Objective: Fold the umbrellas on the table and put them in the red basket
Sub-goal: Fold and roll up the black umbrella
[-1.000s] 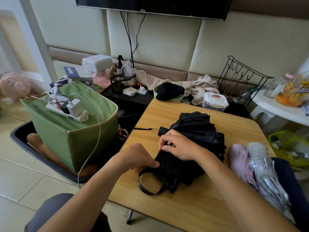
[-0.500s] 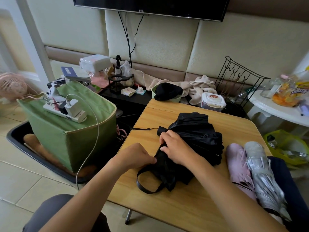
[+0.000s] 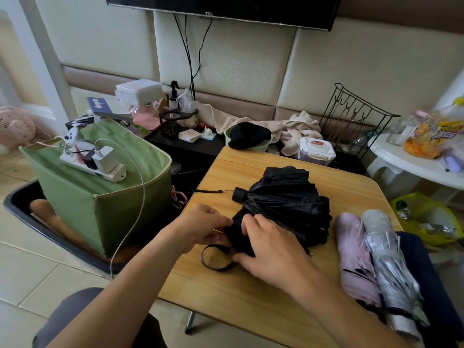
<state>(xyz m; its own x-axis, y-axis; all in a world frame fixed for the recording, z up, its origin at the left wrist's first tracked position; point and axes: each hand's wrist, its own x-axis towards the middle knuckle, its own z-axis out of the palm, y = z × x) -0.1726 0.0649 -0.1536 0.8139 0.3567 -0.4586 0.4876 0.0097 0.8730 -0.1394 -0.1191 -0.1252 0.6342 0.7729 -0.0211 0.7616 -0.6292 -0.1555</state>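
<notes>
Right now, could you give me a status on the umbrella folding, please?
Both hands gripping black umbrella, half folded. Three more umbrellas waiting. Red basket not visible.

The umbrella (image 3: 283, 207) under the hands is plain black, on a light wood-grain table (image 3: 251, 292). Beside it lie a pale lilac umbrella (image 3: 354, 257), a shiny silver umbrella (image 3: 391, 272) and a dark navy umbrella (image 3: 426, 277). The fabric box (image 3: 100, 197) is sage green with cream edging; the fan (image 3: 15, 126) is pink.

Green fabric bin (image 3: 100, 204) left of table, power strip (image 3: 93, 167) on top. Wire rack (image 3: 356, 121), wipes tub (image 3: 316, 149), beige towel (image 3: 296, 129) behind. TV (image 3: 226, 8) on wall.
</notes>
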